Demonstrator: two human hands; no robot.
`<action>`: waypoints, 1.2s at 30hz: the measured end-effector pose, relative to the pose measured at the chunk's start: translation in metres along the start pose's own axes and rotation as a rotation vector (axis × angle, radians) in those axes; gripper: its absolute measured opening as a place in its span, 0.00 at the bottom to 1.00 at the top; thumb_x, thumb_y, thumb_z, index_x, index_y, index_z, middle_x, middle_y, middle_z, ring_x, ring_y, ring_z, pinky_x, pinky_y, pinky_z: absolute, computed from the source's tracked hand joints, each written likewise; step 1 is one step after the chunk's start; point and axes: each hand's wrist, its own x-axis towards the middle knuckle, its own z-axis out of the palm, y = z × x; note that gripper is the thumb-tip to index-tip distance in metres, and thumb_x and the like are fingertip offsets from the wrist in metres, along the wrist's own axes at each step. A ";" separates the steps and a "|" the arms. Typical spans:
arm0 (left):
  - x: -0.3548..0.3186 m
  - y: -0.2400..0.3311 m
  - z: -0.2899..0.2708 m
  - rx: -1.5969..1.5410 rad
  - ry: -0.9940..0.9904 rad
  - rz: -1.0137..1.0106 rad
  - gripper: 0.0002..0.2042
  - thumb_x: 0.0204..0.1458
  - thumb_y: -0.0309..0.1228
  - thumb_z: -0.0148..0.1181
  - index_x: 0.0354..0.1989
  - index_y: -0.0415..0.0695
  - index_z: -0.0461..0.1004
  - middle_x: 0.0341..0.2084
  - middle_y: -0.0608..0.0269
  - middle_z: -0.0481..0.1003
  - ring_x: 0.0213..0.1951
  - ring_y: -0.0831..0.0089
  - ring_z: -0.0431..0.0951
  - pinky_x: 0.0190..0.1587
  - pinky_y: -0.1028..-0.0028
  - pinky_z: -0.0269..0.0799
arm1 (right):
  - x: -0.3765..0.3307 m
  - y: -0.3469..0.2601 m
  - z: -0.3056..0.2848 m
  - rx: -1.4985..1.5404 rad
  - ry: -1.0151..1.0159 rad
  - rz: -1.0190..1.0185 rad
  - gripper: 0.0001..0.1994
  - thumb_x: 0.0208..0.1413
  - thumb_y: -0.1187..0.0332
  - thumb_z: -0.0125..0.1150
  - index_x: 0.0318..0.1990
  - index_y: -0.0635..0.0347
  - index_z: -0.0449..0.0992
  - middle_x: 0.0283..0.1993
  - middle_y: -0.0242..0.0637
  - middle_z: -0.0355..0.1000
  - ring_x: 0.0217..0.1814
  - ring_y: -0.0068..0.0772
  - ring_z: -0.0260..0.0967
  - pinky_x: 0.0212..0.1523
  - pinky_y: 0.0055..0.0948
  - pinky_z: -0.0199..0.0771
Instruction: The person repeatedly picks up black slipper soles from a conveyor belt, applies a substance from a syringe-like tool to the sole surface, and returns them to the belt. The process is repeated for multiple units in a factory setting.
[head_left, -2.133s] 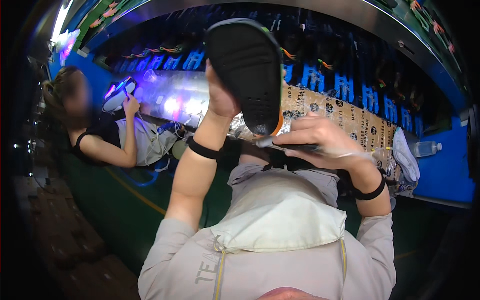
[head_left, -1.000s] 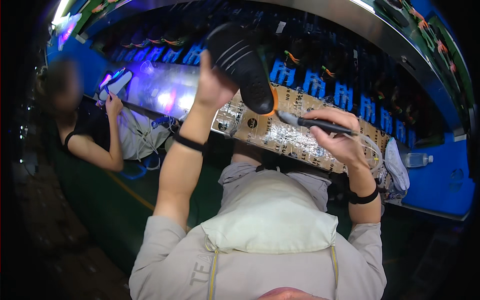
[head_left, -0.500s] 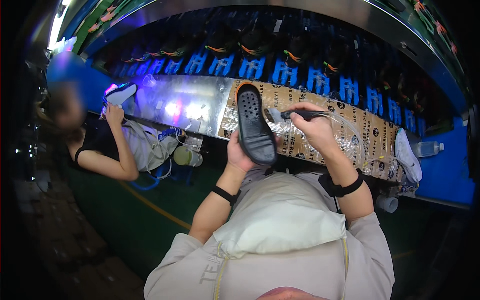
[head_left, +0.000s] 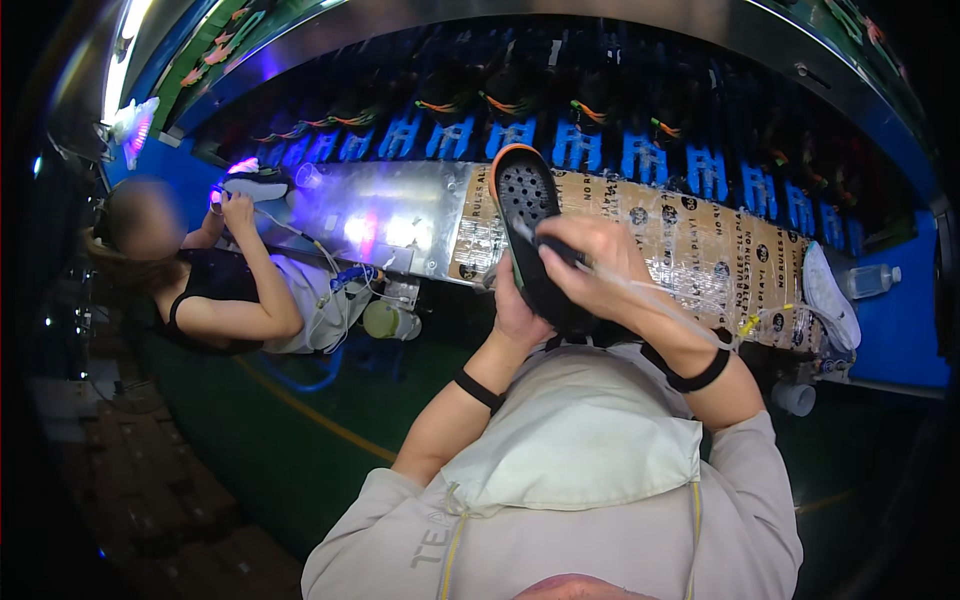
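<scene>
Upright in front of me is a black shoe sole (head_left: 524,195) with an orange edge at its far end and many small hollows in its upper part. My left hand (head_left: 517,308) grips it from the left near the lower end. Over the sole's middle, my right hand (head_left: 598,262) is closed round the dark handle of a brush (head_left: 563,250). The brush's bristles are against or just above the sole's inner face, mostly hidden by my fingers. A clear tube (head_left: 655,298) trails from the handle past my right wrist.
Cardboard under clear film (head_left: 690,262) covers the bench before me; bare metal (head_left: 395,205) continues left. Behind run several blue holders (head_left: 576,148). A white shoe-shaped piece (head_left: 829,300) and a clear bottle (head_left: 872,281) lie right. At left a co-worker's hands (head_left: 237,213) hold a shoe (head_left: 256,188).
My right hand has brought the brush left and down onto or over the sole. The sole has shifted slightly right and is partly covered by that hand. The co-worker's hands have come together.
</scene>
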 end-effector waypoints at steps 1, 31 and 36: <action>0.001 -0.001 0.000 0.126 0.068 0.055 0.36 0.71 0.62 0.30 0.72 0.46 0.66 0.65 0.53 0.74 0.65 0.56 0.76 0.67 0.53 0.74 | -0.007 -0.005 -0.006 -0.054 -0.139 0.009 0.09 0.53 0.68 0.69 0.39 0.62 0.84 0.37 0.50 0.81 0.38 0.58 0.81 0.42 0.49 0.81; -0.005 0.019 0.035 0.124 0.021 0.112 0.38 0.68 0.65 0.43 0.76 0.50 0.63 0.69 0.54 0.71 0.68 0.58 0.73 0.72 0.55 0.70 | 0.030 -0.009 -0.011 0.241 0.246 -0.270 0.15 0.49 0.70 0.75 0.47 0.52 0.88 0.33 0.31 0.81 0.41 0.36 0.73 0.49 0.36 0.67; -0.008 0.017 0.030 -0.031 -0.050 0.121 0.38 0.69 0.65 0.41 0.77 0.50 0.61 0.70 0.54 0.69 0.69 0.58 0.72 0.73 0.55 0.68 | 0.030 -0.014 -0.010 -0.034 0.023 -0.478 0.13 0.50 0.70 0.73 0.45 0.53 0.87 0.33 0.32 0.81 0.41 0.38 0.74 0.48 0.40 0.68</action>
